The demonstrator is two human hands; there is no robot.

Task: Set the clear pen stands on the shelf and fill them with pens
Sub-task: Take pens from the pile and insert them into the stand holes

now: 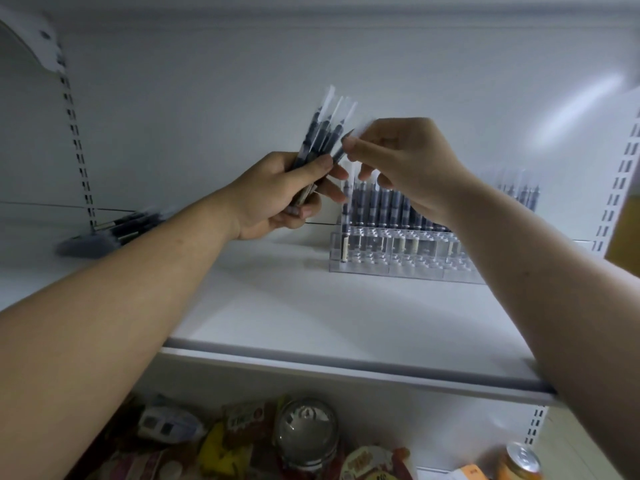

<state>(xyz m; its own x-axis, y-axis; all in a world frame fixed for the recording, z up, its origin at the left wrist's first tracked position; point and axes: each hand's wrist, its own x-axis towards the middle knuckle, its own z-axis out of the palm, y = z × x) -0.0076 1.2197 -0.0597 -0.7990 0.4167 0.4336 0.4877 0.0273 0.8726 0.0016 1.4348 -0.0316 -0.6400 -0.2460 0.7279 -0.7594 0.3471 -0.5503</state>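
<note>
Above the clear plastic pen stand [388, 258] on the white shelf [311, 313], the left hand [277, 199] grips a bunch of dark pens [320, 133]. The fingers of the right hand [408, 164] pinch one pen [341, 151]: slide it out straight.

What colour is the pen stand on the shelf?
The pen stand has no colour: it is clear, see-through plastic. The head view shows it.

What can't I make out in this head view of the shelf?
Clear pen stand: right end hidden behind the right forearm; free holes uncountable.
Loose pens at left on the shelf: motion-blurred, count unclear.
Pen bundle: lower ends covered by the left hand.
Single pen pinched by the right hand: blurred; whether it touches the bundle is unclear.
Goods underneath: cut off by the bottom edge.
</note>
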